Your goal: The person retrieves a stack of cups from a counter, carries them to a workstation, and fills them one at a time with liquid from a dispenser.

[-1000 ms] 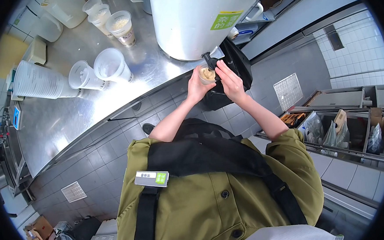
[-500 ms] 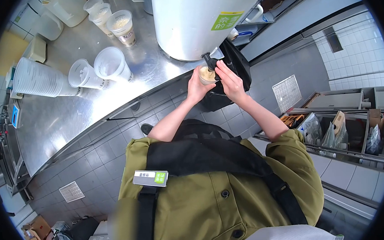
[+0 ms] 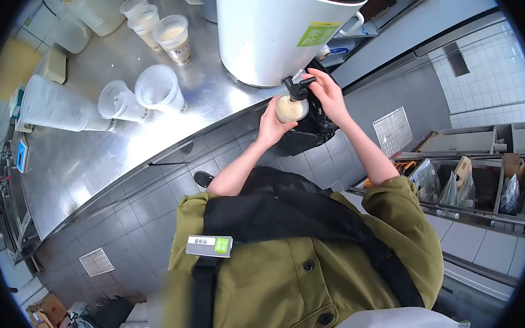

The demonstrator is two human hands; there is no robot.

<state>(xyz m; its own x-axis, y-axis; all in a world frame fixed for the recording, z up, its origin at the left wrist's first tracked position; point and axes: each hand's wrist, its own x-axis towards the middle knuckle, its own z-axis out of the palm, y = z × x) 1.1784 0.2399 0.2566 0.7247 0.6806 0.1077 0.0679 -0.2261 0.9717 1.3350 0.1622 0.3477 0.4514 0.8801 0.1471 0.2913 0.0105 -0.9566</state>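
Note:
My left hand (image 3: 272,127) is wrapped round a clear plastic cup (image 3: 291,110) with pale, foamy drink in it. The cup is held just under the black tap (image 3: 294,88) of a large white drink dispenser (image 3: 261,38). At the tap's side, my right hand (image 3: 328,94) has its thumb and fingers curled at the black lever. Whether liquid is flowing cannot be seen.
Two cups (image 3: 160,89) stand near the steel counter's (image 3: 146,135) edge, beside a long stack of nested cups (image 3: 60,107). Farther back are filled cups (image 3: 174,40) and plastic jugs (image 3: 94,12). A black bag (image 3: 308,131) hangs below the tap.
My right hand has shifted from alongside the cup and tap to the lever, outward and right. The lever is now turned outward. The cup sits slightly lower in view, its foamy top showing more.

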